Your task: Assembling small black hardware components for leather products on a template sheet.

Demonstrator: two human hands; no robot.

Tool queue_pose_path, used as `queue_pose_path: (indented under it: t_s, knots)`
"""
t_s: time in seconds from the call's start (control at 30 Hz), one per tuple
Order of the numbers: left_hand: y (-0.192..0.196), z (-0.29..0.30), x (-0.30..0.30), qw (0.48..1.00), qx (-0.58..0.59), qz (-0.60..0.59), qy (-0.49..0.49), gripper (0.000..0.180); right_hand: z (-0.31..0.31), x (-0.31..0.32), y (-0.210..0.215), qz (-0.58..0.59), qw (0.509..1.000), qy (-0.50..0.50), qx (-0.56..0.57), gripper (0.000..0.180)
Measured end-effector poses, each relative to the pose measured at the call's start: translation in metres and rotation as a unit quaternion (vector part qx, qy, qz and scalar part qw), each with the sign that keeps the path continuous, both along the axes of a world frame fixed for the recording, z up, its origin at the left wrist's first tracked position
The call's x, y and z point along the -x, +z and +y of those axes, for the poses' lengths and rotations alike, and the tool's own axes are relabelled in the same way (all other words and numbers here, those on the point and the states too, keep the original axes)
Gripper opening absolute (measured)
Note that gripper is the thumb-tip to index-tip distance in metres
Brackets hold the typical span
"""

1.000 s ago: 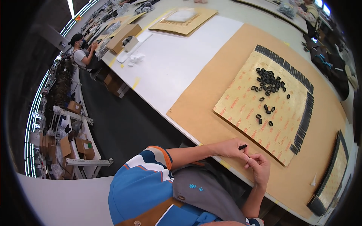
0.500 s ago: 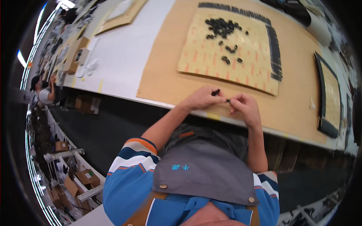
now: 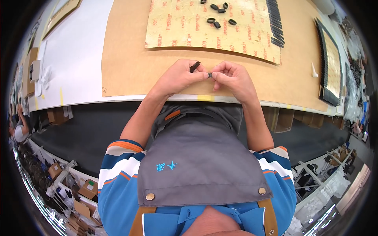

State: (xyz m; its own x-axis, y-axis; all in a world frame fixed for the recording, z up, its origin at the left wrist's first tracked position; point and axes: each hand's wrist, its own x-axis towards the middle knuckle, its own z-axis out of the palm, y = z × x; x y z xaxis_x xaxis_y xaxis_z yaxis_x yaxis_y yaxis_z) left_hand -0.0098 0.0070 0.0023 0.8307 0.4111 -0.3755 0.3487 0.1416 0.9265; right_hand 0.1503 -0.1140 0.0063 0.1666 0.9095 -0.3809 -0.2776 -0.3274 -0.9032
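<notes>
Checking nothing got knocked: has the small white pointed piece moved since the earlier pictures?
No: the white piece stands just left of the far-right black-edged board, as before.

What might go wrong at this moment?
The small dark piece pinched between left hand and right hand could slip and drop past the nearby table edge.
The black strip also held in the left hand might fall.
Loose black rings could scatter if the board gets bumped.

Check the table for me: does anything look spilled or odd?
Perhaps the black rings: they lie scattered at odd angles across the yellow board, while the black strips along its right edge form a row. Nothing looks clearly damaged.
</notes>
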Motion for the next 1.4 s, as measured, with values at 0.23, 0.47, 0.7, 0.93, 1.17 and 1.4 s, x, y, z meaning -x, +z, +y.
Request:
queue_pose_path:
  t_s: [0.23,0.47,0.7,0.93,1.17,1.4]
  knots:
    - [-0.034,-0.017,-0.012,0.993,-0.118,0.023,0.013,0.031,-0.008,0.004,0.003,-0.117,0.991,0.007,0.062,0.017]
    - [-0.014,-0.016,0.001,0.998,-0.039,-0.053,0.021,0.018,-0.008,-0.001,-0.001,0.003,1.0,0.019,-0.012,0.006]
    - [-0.011,-0.019,-0.005,0.995,-0.075,-0.051,0.042,0.02,-0.007,-0.003,-0.003,-0.002,0.999,0.019,-0.026,0.008]
    - [-0.005,-0.016,-0.01,0.997,-0.071,-0.014,0.025,0.02,-0.016,-0.009,-0.009,0.008,1.0,0.003,-0.005,0.012]
    - [0.012,-0.004,-0.003,0.996,0.059,0.029,0.066,0.016,-0.006,-0.031,-0.002,0.138,0.986,0.072,-0.055,0.024]
    - [0.011,-0.007,-0.009,0.996,0.064,0.048,0.04,0.015,-0.014,-0.03,-0.01,0.127,0.99,0.048,-0.045,0.017]
